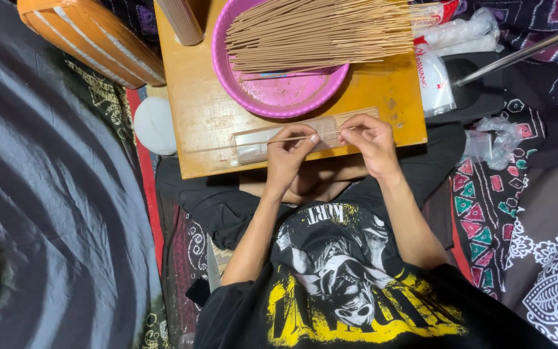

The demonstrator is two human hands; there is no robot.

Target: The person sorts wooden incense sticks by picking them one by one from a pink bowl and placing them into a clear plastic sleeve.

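My left hand (290, 154) pinches a single thin stick (253, 141) that points left over a long clear plastic sleeve (248, 148). The sleeve lies along the near edge of a wooden board (205, 110) and holds several thin sticks. My right hand (371, 139) grips the sleeve's right end, where the stick ends bunch together (347, 119). Both hands rest at the board's front edge, a few centimetres apart. Behind them stands a round pink tray (279, 100) piled with many loose tan sticks (318, 32).
An orange striped container (92, 39) lies at the upper left, and a white round lid (153, 126) sits beside the board. Plastic packets (435, 81), a black object (476, 94), a metal rod (518, 55) and crumpled clear plastic (498, 136) are to the right. Patterned cloth covers the floor.
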